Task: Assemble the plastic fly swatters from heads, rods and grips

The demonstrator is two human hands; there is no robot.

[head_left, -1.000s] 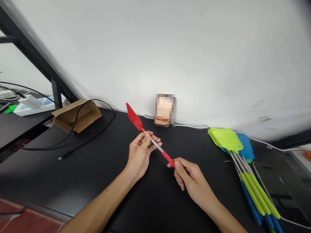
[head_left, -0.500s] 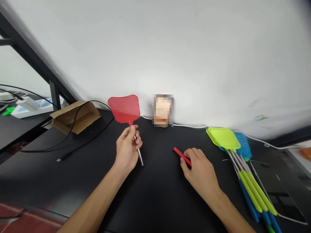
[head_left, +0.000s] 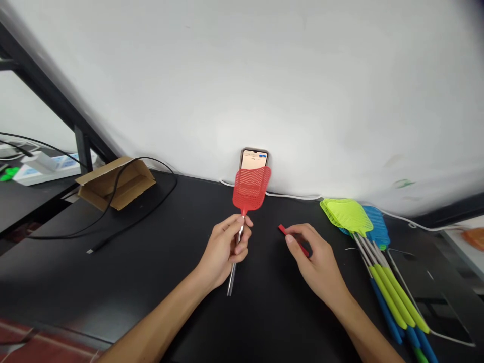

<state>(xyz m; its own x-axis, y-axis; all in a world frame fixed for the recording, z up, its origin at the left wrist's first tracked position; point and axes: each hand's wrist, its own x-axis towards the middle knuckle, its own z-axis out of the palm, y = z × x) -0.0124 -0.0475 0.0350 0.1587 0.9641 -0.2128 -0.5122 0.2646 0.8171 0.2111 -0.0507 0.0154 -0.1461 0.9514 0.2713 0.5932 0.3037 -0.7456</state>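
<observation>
My left hand grips the metal rod of a red fly swatter, just below its mesh head. The head points up and covers the lower part of a phone that leans against the wall. The rod's bare silver end sticks out below my fingers. In my right hand is a short red handle, pinched between thumb and fingers; its middle is hidden behind them. The rod and the red handle are apart.
Several fly swatters with lime mesh heads and blue mesh heads lie in a bundle at the right. An opened cardboard box and a black cable rest at the left. A white cable runs along the wall.
My left hand has carried the red swatter right and nearer to me, in front of the phone, turning its rod. My right hand has shifted its hold along the red handle.
</observation>
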